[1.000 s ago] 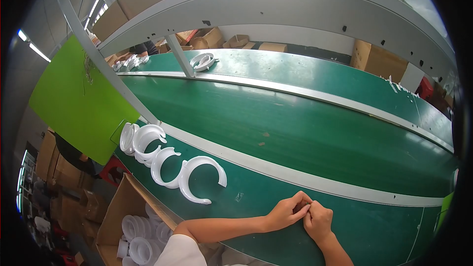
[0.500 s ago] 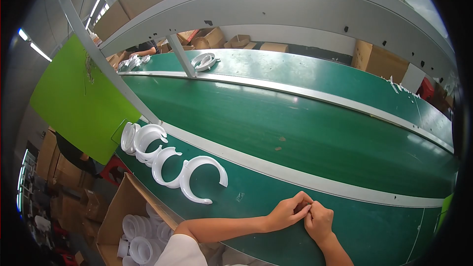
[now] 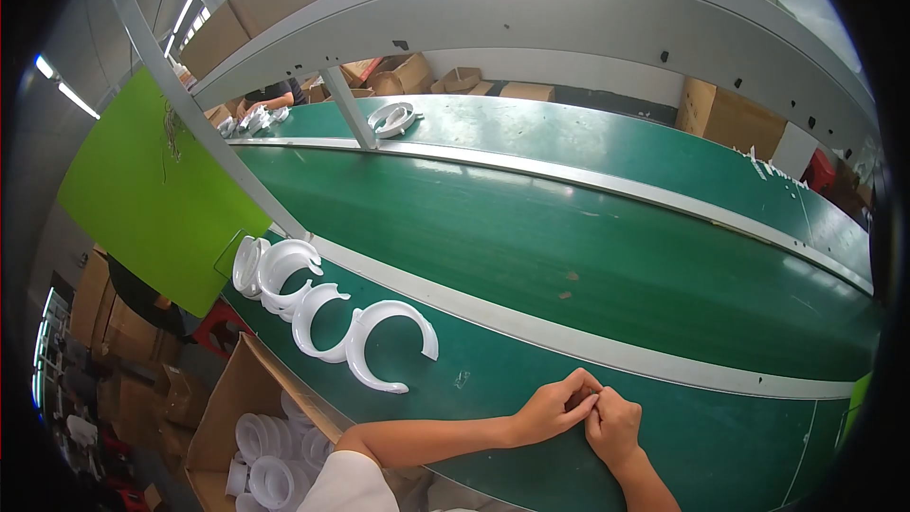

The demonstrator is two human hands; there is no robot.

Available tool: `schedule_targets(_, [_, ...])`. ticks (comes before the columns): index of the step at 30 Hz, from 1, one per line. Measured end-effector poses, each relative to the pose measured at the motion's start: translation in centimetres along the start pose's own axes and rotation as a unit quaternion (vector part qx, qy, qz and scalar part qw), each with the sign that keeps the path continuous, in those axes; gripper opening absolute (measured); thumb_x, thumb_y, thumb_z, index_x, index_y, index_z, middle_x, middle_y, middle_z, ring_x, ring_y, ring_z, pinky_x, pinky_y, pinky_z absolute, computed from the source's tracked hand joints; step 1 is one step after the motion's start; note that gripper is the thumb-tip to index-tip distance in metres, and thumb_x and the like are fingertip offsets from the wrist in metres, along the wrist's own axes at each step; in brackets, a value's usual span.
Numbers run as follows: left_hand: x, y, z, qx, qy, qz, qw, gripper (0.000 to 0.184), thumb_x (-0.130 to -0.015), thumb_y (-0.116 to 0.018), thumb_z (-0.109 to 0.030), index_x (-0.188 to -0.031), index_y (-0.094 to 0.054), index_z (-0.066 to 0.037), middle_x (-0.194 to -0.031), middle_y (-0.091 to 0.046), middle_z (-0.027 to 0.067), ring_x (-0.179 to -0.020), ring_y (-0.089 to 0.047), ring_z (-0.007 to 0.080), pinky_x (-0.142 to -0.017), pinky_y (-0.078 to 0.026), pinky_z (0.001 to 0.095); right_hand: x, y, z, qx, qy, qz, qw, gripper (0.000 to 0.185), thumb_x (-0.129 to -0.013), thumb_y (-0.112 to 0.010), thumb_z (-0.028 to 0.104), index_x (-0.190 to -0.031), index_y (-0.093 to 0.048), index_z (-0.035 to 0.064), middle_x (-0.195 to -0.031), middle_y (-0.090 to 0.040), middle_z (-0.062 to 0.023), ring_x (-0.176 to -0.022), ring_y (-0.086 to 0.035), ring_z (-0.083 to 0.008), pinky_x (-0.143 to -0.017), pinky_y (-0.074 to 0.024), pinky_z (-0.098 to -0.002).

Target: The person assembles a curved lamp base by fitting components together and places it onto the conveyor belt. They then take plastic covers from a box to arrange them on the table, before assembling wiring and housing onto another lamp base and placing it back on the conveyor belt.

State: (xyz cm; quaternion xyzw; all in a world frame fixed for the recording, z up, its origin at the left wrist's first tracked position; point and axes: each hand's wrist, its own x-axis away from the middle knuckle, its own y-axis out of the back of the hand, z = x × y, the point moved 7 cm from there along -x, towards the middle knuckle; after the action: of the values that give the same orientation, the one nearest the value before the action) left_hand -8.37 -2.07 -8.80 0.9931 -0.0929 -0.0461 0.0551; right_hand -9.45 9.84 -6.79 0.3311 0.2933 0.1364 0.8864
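My left hand (image 3: 557, 410) and my right hand (image 3: 614, 425) meet over the near green work surface (image 3: 531, 370), their fingertips touching. Both are closed with curled fingers, and whatever may be between the fingertips is too small or hidden to make out. To the left of them, several white plastic C-shaped rings lie in a row, some touching or overlapping. The nearest white ring (image 3: 358, 349) has its gap facing right, apart from my hands.
Beyond a pale metal rail (image 3: 531, 332) runs a green conveyor belt (image 3: 455, 218). A cardboard box (image 3: 218, 422) of white rings stands lower left. Across the belt lies another white ring (image 3: 393, 119); a co-worker's arm (image 3: 270, 104) is farther left. A grey beam (image 3: 531, 0) spans overhead.
Brown marks on the belt have shifted right and slightly down. The co-worker's hand at the far left has moved among white pieces. My hands and the near rings look unmoved.
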Motion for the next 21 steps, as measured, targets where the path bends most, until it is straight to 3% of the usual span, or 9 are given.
schedule_targets(21, [-0.02,-0.03,0.15,-0.004,0.007,0.007,1.000,0.016,-0.097,-0.057,-0.009,-0.112,-0.054,-0.002,-0.081,-0.059,0.0025,-0.072,-0.052,0.0079,-0.065,-0.044,0.0243,0.03,0.04,0.03,-0.001,-0.005,0.002,1.000,0.012,-0.078,-0.062,0.003,-0.071,-0.052,0.0047,-0.063,-0.051,-0.0112,-0.050,-0.054,-0.0319,-0.046,-0.0416,-0.0405])
